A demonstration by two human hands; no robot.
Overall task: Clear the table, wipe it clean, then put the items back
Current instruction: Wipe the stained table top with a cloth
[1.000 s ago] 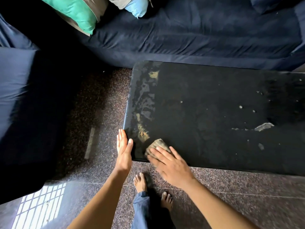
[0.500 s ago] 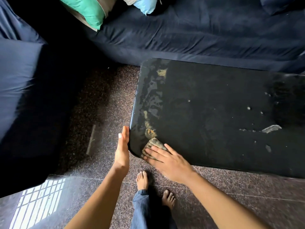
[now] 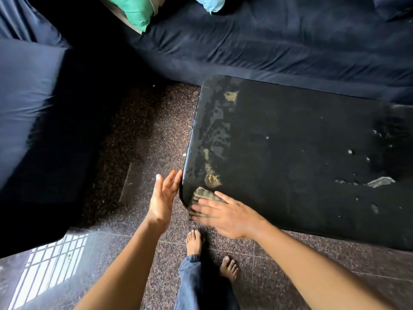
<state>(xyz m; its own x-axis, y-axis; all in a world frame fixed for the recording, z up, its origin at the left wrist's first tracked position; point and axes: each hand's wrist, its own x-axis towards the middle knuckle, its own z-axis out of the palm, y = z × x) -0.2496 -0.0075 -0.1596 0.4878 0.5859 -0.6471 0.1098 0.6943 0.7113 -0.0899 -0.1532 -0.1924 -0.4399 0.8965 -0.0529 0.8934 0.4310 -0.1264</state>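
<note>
A low black table (image 3: 301,157) carries yellowish smears along its left side and pale crumbs and a scrap toward the right. My right hand (image 3: 225,214) lies flat on a grey-brown cloth (image 3: 201,195) at the table's near left corner, fingers spread over it and blurred by motion. My left hand (image 3: 162,198) is held open and upright just off that corner's left edge, palm facing the table, holding nothing.
A dark blue sofa (image 3: 268,41) runs behind the table, with a green cushion (image 3: 131,10) and a light blue cushion (image 3: 210,5) at the top. Another dark blue seat (image 3: 29,108) stands at the left. My bare feet (image 3: 194,242) stand on speckled stone floor.
My right hand has slid the cloth left and toward me to the table's corner edge. My left hand has tilted open beside the corner.
</note>
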